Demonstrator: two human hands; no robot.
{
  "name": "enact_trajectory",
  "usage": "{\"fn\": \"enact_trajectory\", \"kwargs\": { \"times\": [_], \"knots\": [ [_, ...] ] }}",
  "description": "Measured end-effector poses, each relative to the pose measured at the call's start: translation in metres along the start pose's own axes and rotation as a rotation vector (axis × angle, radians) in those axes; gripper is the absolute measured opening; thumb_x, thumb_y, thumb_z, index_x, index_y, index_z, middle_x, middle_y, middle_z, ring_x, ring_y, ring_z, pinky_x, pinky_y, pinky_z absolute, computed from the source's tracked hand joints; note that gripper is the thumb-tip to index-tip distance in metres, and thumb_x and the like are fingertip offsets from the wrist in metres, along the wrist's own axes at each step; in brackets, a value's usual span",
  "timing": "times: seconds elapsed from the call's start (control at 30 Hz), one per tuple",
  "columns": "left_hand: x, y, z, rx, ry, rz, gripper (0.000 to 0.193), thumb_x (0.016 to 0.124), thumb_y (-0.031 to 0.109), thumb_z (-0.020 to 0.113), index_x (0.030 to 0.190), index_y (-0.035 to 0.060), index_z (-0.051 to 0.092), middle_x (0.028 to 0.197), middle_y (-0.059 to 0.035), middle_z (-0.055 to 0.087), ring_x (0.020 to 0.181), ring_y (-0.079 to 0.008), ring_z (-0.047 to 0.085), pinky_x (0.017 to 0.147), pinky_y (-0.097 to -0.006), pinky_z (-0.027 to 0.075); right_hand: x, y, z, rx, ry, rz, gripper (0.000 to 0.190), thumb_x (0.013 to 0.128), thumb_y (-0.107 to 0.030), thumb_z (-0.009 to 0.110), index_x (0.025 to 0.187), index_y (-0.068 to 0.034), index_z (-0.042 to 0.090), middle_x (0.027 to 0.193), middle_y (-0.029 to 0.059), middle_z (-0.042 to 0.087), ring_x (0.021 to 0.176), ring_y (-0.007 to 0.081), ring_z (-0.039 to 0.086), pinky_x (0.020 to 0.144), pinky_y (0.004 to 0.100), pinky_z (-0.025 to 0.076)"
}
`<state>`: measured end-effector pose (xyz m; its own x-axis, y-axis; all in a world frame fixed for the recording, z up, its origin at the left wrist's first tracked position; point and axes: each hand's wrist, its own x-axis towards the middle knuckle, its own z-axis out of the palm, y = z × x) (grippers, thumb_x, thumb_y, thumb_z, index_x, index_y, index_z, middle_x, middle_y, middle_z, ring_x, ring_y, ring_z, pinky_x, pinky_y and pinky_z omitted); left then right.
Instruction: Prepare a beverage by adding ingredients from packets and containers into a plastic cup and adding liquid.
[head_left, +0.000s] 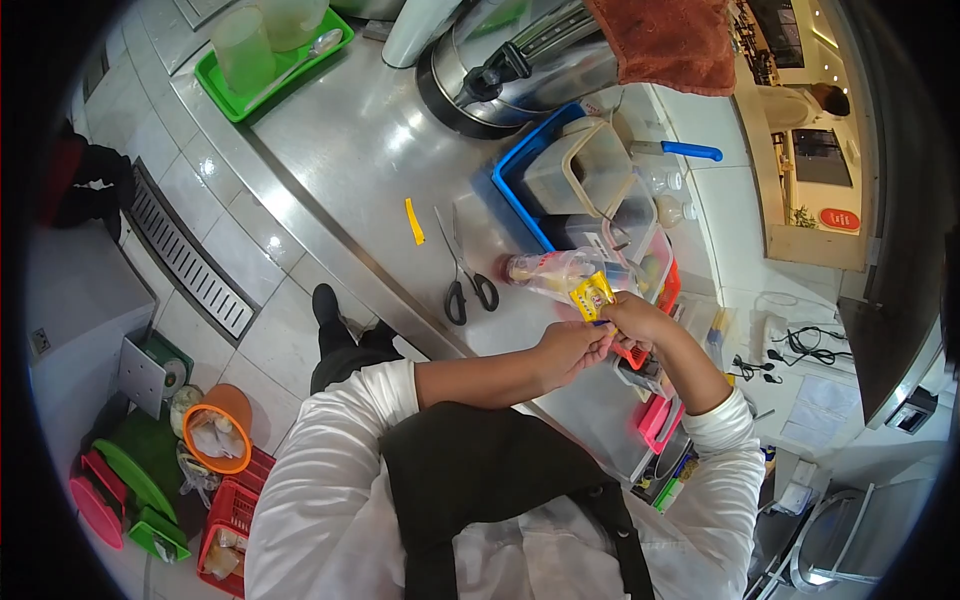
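A small yellow sachet (592, 295) with printing on it is pinched in my right hand (636, 318) above the steel counter. The fingertips of my left hand (574, 351) meet the right ones at the sachet's lower end, where a bit of blue shows; the fingers hide the exact grip. Just beyond the sachet lies a clear plastic cup (546, 268), on its side. Black-handled scissors (459, 281) rest on the counter left of my hands, blades slightly apart. Near their tips is a torn yellow strip (414, 222).
A blue tray (517, 196) with plastic containers (581, 169) stands beyond the hands. Behind it is a large steel pot (480, 82). A green tray (247, 105) sits at the far left edge. A blue-handled knife (690, 151) lies by the wall. Red baskets (225, 504) are on the floor.
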<state>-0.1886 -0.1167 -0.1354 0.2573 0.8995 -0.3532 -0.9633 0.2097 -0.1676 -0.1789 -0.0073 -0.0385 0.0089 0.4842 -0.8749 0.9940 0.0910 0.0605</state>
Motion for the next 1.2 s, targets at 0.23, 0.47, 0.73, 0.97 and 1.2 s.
{"fn": "enact_trajectory", "kwargs": {
  "times": [0.23, 0.47, 0.73, 0.97, 1.2],
  "knots": [
    [0.004, 0.003, 0.003, -0.009, 0.027, 0.027, 0.006, 0.080, 0.007, 0.055, 0.084, 0.0035, 0.052, 0.076, -0.0013, 0.053, 0.067, -0.0066, 0.050, 0.063, -0.0181, 0.044, 0.009, 0.002, 0.005, -0.098, 0.060, -0.016, 0.032, 0.085, -0.028, 0.039, 0.073, 0.000, 0.048, 0.048, 0.0036, 0.044, 0.036, 0.0115, 0.040, 0.030, 0.0270, 0.029],
    [0.007, 0.005, 0.005, 0.014, 0.016, 0.019, 0.009, 0.080, 0.009, 0.057, 0.084, 0.0033, 0.052, 0.075, -0.0018, 0.052, 0.065, -0.0075, 0.050, 0.063, -0.0191, 0.044, 0.026, 0.018, -0.008, 0.261, -0.109, 0.029, 0.028, 0.083, -0.026, 0.044, 0.082, 0.002, 0.048, 0.057, 0.0053, 0.050, 0.041, 0.0128, 0.046, 0.033, 0.0280, 0.033],
    [0.006, 0.001, 0.010, 0.018, -0.066, 0.039, 0.010, 0.079, 0.012, 0.059, 0.085, 0.0051, 0.054, 0.071, -0.0008, 0.052, 0.063, -0.0073, 0.050, 0.060, -0.0192, 0.043, 0.033, 0.027, -0.031, 0.116, -0.142, -0.274, 0.024, 0.073, -0.012, 0.059, 0.091, 0.005, 0.055, 0.075, 0.0095, 0.059, 0.063, 0.0158, 0.057, 0.053, 0.0265, 0.046],
    [-0.011, 0.010, 0.005, 0.112, -0.223, -0.304, 0.038, 0.079, 0.029, 0.057, 0.098, -0.0030, 0.051, 0.085, -0.0114, 0.054, 0.076, -0.0173, 0.056, 0.071, -0.0267, 0.047, 0.020, 0.022, -0.020, 0.191, -0.072, -0.194, 0.023, 0.075, -0.007, 0.053, 0.096, 0.003, 0.053, 0.076, 0.0100, 0.058, 0.060, 0.0159, 0.055, 0.050, 0.0266, 0.044],
    [-0.015, 0.005, 0.008, 0.355, -0.447, -0.662, 0.047, 0.081, 0.036, 0.049, 0.102, -0.0072, 0.049, 0.089, -0.0167, 0.054, 0.082, -0.0233, 0.057, 0.074, -0.0317, 0.048, 0.023, 0.024, 0.001, 0.298, 0.052, -0.176, 0.012, 0.082, -0.007, 0.039, 0.084, 0.001, 0.046, 0.061, 0.0054, 0.047, 0.046, 0.0122, 0.046, 0.036, 0.0264, 0.035]
  ]
}}
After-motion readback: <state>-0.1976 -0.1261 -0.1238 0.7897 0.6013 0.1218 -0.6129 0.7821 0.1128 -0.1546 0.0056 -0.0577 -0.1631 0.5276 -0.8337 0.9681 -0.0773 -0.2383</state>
